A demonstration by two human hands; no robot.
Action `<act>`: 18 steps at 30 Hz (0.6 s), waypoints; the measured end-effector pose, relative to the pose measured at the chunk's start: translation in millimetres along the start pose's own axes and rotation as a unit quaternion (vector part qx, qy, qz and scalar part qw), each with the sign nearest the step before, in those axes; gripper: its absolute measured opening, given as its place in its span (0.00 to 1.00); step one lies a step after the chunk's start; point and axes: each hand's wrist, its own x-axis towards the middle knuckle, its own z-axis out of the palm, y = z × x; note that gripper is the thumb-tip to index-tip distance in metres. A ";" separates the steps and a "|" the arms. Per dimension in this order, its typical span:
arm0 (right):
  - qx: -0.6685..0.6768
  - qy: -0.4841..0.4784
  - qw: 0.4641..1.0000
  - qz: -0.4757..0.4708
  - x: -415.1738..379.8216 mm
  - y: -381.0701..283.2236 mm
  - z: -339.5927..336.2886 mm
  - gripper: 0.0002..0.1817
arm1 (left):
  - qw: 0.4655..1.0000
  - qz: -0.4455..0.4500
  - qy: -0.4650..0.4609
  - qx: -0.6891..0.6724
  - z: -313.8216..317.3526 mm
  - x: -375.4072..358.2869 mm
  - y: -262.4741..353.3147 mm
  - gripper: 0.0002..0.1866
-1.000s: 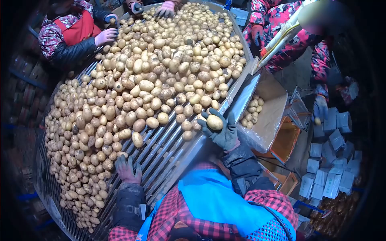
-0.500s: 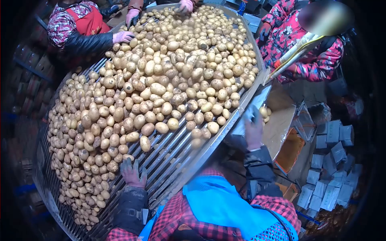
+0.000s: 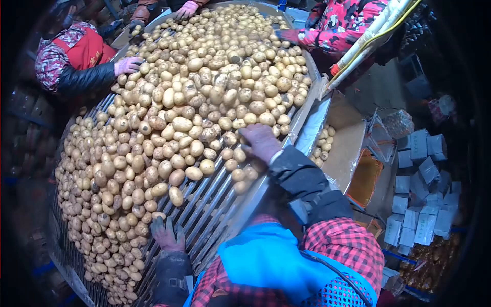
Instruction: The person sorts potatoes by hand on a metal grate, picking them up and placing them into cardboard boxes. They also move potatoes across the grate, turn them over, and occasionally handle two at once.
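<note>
A large heap of potatoes (image 3: 181,123) covers most of a slatted metal sorting table (image 3: 217,204). My left hand (image 3: 168,235), in a dirty glove, rests on the bars at the heap's lower edge with its fingers spread. No potato shows in it. Near the table's right rim, my gloved right hand (image 3: 261,141) reaches in among the potatoes, back upward, thumb apart from the fingers. Its fingertips touch or nearly touch the potatoes beside them, and I see nothing gripped. Just below it, several potatoes (image 3: 238,175) lie on the slats.
Beyond the right rim stands a cardboard box (image 3: 343,140) with potatoes inside. Co-workers' gloved hands (image 3: 128,65) touch the heap from the far sides. A pale pole (image 3: 368,38) slants up at the right corner. Stacked packs (image 3: 424,227) and an orange-edged crate (image 3: 364,176) are farther right.
My right hand has moved from above the box, left over the rim, onto the potatoes. My left hand stays on the slats. The co-worker at right now reaches to the heap.
</note>
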 end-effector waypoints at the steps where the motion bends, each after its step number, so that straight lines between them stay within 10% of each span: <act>1: 0.052 -0.001 0.999 -0.011 -2.3 5.4 -6.8 0.17 | 1.000 -0.002 -0.007 -0.006 -0.8 1.9 -0.3 0.27; 3: 0.356 -0.002 0.929 0.099 -33.3 10.3 -15.5 0.24 | 1.000 -0.007 -0.012 -0.004 -0.6 -0.3 0.0 0.26; 5: 0.741 -0.025 0.617 0.265 -71.9 8.0 -46.8 0.25 | 1.000 -0.015 -0.012 0.018 2.1 0.3 1.2 0.26; 7: 0.701 0.083 0.700 0.109 -114.9 -10.0 -51.8 0.28 | 1.000 0.003 -0.001 0.009 3.7 0.6 -0.8 0.26; 8: 0.869 0.091 0.436 0.216 -129.2 0.5 -39.4 0.31 | 1.000 0.007 0.010 0.013 6.5 -0.7 -3.0 0.25; 9: 0.929 0.085 0.280 0.228 -149.6 10.3 -30.1 0.31 | 1.000 0.012 0.020 0.016 9.8 -1.5 -5.5 0.25; 11: 0.961 0.101 0.181 0.181 -180.2 8.0 -30.9 0.32 | 1.000 0.007 0.011 0.019 12.0 -2.7 -6.7 0.24; 12: 0.971 0.100 0.149 0.155 -193.9 6.8 -33.1 0.37 | 1.000 0.008 0.009 0.020 12.2 -2.7 -6.3 0.24; 15: 0.924 0.141 0.286 0.211 -224.6 8.8 -32.4 0.47 | 0.999 0.027 0.017 0.024 13.0 -1.3 -9.6 0.25; 18: 0.939 0.144 0.250 0.185 -253.6 10.0 -28.5 0.49 | 0.999 0.033 0.004 0.013 6.4 -0.6 -6.0 0.25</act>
